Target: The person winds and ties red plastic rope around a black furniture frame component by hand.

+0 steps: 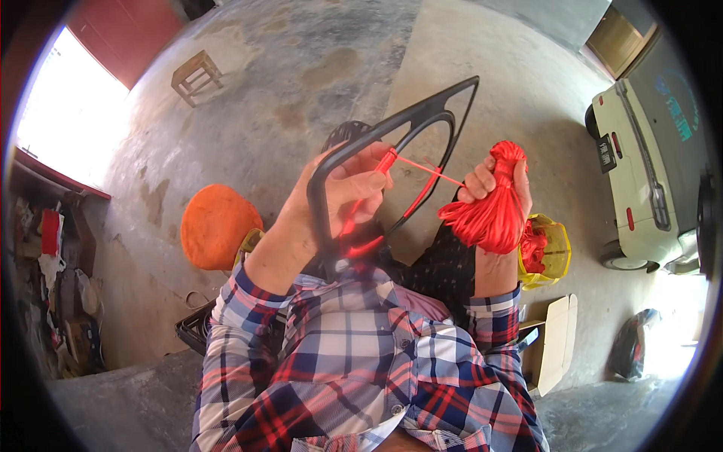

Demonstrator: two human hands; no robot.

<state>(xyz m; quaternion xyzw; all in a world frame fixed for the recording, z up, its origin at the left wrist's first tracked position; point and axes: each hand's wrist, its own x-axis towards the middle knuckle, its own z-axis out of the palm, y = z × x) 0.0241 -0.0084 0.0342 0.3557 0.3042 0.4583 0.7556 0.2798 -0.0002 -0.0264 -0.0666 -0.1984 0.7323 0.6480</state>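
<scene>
In front of my chest is a black frame point(416, 113) with a rounded inner ring, tilted up to the right. My left hand point(350, 181) reaches through it, its fingers pinched on the ring where red cord wrapping point(385, 162) covers a short stretch. More red bands show lower on the ring. To the right, my right hand point(480, 181) is closed round a bundle of red cord point(489, 218), bunched at the top and fanning out below. A single strand point(429, 171) runs taut between the wrapping and my right hand.
Beside my right forearm stands a yellow bag point(557, 256) with red cord inside. An open cardboard box point(556, 343) lies below it. An orange round seat point(218, 226) is at my left, a wooden stool point(197, 77) far left. A parked vehicle point(640, 166) stands at right.
</scene>
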